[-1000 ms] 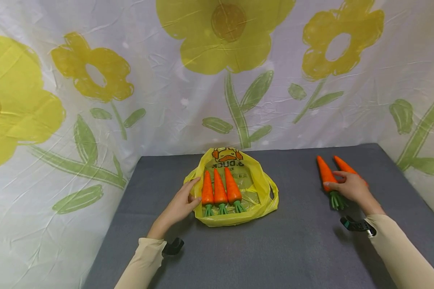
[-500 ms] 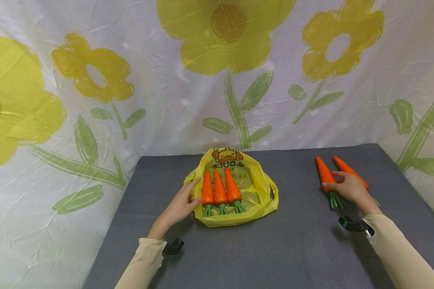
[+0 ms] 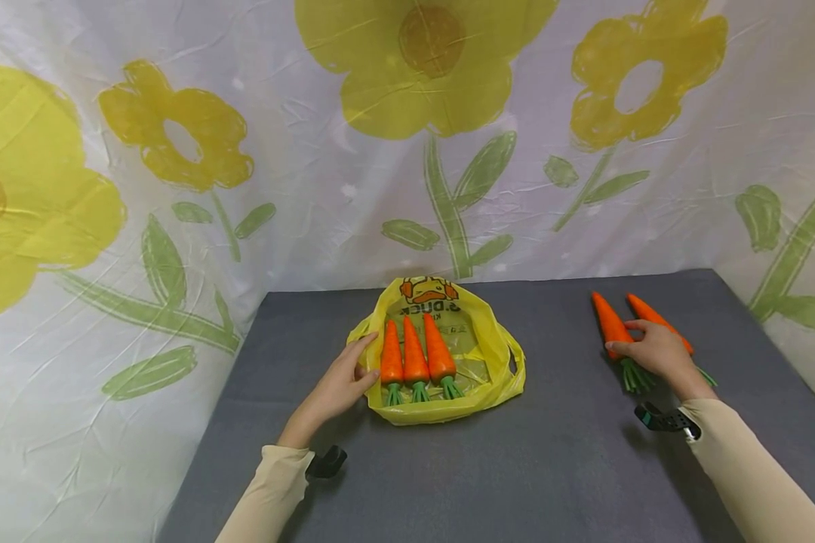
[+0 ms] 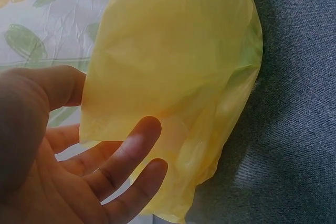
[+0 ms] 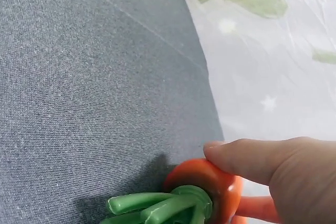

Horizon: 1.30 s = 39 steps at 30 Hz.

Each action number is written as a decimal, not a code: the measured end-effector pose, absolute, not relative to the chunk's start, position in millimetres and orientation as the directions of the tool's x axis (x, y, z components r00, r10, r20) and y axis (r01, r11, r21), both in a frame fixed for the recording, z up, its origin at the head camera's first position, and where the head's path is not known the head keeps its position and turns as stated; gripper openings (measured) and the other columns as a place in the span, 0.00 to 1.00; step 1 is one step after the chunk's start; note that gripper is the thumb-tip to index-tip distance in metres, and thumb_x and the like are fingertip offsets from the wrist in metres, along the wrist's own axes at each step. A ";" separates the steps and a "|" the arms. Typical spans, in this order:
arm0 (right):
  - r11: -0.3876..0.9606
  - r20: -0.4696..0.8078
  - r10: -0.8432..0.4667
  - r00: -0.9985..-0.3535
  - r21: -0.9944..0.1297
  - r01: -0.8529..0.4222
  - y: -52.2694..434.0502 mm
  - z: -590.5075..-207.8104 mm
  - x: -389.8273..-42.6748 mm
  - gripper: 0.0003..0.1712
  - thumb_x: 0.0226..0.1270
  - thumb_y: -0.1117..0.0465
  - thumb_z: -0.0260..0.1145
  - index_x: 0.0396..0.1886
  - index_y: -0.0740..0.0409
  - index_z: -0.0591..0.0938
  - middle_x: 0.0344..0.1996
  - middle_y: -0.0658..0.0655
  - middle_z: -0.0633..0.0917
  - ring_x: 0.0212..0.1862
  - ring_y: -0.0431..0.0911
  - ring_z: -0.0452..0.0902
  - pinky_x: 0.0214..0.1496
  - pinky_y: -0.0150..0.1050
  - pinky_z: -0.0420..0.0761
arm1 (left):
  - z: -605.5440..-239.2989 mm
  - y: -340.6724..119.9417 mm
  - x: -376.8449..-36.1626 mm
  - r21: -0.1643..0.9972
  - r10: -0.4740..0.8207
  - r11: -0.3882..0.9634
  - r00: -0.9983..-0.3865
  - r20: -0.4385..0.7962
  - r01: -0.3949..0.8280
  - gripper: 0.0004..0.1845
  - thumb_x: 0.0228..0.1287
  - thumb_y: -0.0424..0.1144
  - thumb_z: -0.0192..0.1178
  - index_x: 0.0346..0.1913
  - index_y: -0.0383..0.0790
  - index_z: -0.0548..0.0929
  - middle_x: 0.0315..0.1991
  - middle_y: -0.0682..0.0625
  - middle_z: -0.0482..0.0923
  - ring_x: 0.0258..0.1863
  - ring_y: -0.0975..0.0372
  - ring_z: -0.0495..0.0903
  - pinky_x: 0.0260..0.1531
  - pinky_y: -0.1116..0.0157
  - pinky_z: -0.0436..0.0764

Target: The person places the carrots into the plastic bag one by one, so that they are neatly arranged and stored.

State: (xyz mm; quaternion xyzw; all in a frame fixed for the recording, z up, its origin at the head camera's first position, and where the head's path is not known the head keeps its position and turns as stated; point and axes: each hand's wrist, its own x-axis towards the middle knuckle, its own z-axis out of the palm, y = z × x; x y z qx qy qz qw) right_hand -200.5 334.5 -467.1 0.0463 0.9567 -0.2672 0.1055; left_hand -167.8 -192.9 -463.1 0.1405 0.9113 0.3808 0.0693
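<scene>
A toy carrot (image 3: 609,323) lies on the right side of a grey table (image 3: 557,467), its orange point aimed at the far edge and slightly left, its green stalks toward the near edge, the long axis running near to far. The person's right hand (image 3: 655,351) covers its thick end: in the right wrist view the thumb (image 5: 247,156) presses on the orange shoulder just above the green top (image 5: 157,205), and the fingers curl over the far side, so the carrot is pinched at its stalk end. A second carrot (image 3: 655,320) lies just right of the first, parallel to it, partly under the same hand.

Well to the left, at mid-table, a yellow plastic bag (image 3: 478,339) lies flat with three carrots (image 3: 416,353) resting side by side on it, tips far, stalks near. The bag bears a cartoon duck and, seen upside down, the letters "DUCK" (the smaller print beneath is too small to read). The left hand (image 3: 336,388) rests at the bag's left edge; in the left wrist view its fingers (image 4: 123,156) are spread and relaxed against the plastic, gripping nothing.

A white cloth (image 3: 312,151) printed with yellow flowers and green leaves hangs behind and beside the table.
</scene>
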 end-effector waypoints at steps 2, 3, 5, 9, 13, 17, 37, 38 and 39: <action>0.858 -0.223 0.034 -0.974 -0.493 0.143 334.5 -466.3 -200.3 0.47 0.65 0.41 0.65 0.67 0.76 0.66 0.57 0.81 0.76 0.51 0.70 0.77 0.45 0.55 0.77 | -463.1 -192.8 -168.1 0.712 0.310 0.672 -0.951 -0.019 0.204 0.37 0.68 0.35 0.61 0.77 0.45 0.58 0.64 0.41 0.67 0.27 0.64 0.73 0.24 0.69 0.76; 0.860 -0.224 0.037 -0.974 -0.490 0.145 334.5 -465.9 -200.2 0.47 0.65 0.41 0.65 0.68 0.76 0.66 0.57 0.80 0.75 0.52 0.70 0.76 0.45 0.56 0.77 | -463.1 -192.6 -168.2 0.711 0.311 0.673 -0.950 -0.019 0.206 0.37 0.68 0.35 0.61 0.77 0.46 0.58 0.64 0.41 0.67 0.27 0.64 0.73 0.24 0.69 0.76; 0.861 -0.221 0.041 -0.974 -0.487 0.147 334.5 -465.5 -200.2 0.48 0.65 0.40 0.64 0.67 0.76 0.66 0.57 0.80 0.76 0.53 0.71 0.75 0.46 0.58 0.76 | -463.5 -192.6 -168.6 0.710 0.313 0.672 -0.950 -0.017 0.209 0.37 0.68 0.35 0.61 0.77 0.46 0.58 0.64 0.42 0.67 0.28 0.64 0.73 0.25 0.69 0.76; 0.861 -0.212 0.042 -0.976 -0.489 0.143 334.6 -466.2 -200.8 0.48 0.65 0.39 0.64 0.67 0.75 0.67 0.57 0.80 0.76 0.54 0.72 0.74 0.49 0.60 0.75 | -463.0 -192.1 -168.5 0.712 0.315 0.671 -0.949 -0.020 0.208 0.38 0.68 0.35 0.60 0.77 0.46 0.58 0.65 0.41 0.67 0.28 0.64 0.73 0.24 0.69 0.77; 0.855 -0.201 0.028 -0.979 -0.503 0.128 334.0 -466.8 -201.3 0.48 0.64 0.40 0.65 0.67 0.76 0.67 0.55 0.79 0.78 0.52 0.69 0.77 0.46 0.57 0.77 | -462.7 -191.5 -168.5 0.713 0.315 0.670 -0.949 -0.024 0.205 0.37 0.68 0.36 0.60 0.77 0.46 0.58 0.65 0.41 0.67 0.27 0.64 0.73 0.24 0.69 0.76; 0.855 -0.183 0.024 -0.983 -0.506 0.115 333.3 -466.2 -201.6 0.46 0.64 0.42 0.66 0.66 0.75 0.69 0.53 0.78 0.80 0.49 0.67 0.79 0.43 0.54 0.78 | -462.6 -190.9 -168.8 0.713 0.315 0.671 -0.949 -0.023 0.206 0.37 0.68 0.36 0.60 0.77 0.46 0.58 0.63 0.42 0.67 0.26 0.64 0.72 0.23 0.68 0.76; 0.824 -0.108 0.015 -0.994 -0.561 0.073 310.3 -450.3 -196.0 0.44 0.66 0.41 0.65 0.67 0.72 0.71 0.49 0.76 0.83 0.32 0.52 0.79 0.29 0.36 0.72 | -465.6 -191.3 -169.4 0.715 0.308 0.671 -0.951 -0.030 0.195 0.38 0.68 0.36 0.61 0.77 0.48 0.58 0.62 0.42 0.68 0.25 0.65 0.72 0.23 0.68 0.77; 0.816 -0.113 0.011 -0.993 -0.573 0.074 306.7 -447.7 -195.0 0.44 0.66 0.42 0.65 0.67 0.72 0.70 0.47 0.75 0.83 0.30 0.49 0.78 0.28 0.36 0.72 | -465.4 -191.2 -169.4 0.714 0.309 0.672 -0.951 -0.029 0.197 0.38 0.68 0.36 0.61 0.77 0.48 0.58 0.62 0.42 0.68 0.25 0.65 0.72 0.23 0.68 0.77; 0.811 -0.118 0.005 -0.993 -0.581 0.073 303.6 -445.5 -194.1 0.44 0.66 0.42 0.65 0.68 0.71 0.70 0.46 0.74 0.84 0.29 0.47 0.77 0.28 0.36 0.72 | -465.2 -191.2 -169.4 0.714 0.310 0.671 -0.950 -0.029 0.197 0.38 0.68 0.36 0.61 0.77 0.48 0.58 0.62 0.42 0.68 0.25 0.65 0.72 0.23 0.68 0.77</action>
